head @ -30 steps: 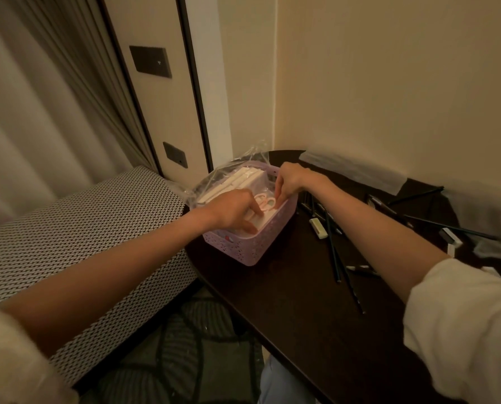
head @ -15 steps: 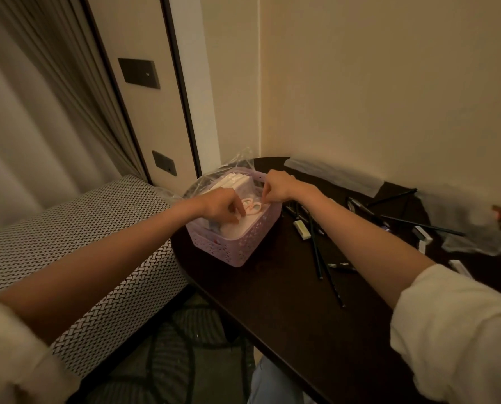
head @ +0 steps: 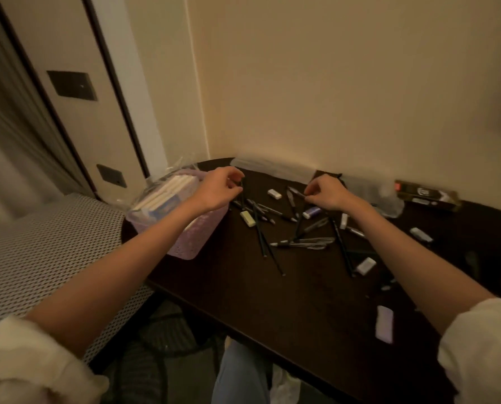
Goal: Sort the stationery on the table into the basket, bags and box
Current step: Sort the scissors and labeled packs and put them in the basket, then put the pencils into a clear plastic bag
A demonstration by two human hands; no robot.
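From your head camera: your left hand curls its fingertips round the top of a dark pencil beside the lilac basket. Your right hand pinches another pencil over the scattered pens and erasers on the dark table.

Both your arms reach forward with sleeves pushed up, your left hand with fingers curled and tips pinched together, your right hand also curled with fingertips meeting, the two hands well apart, palms turned downward
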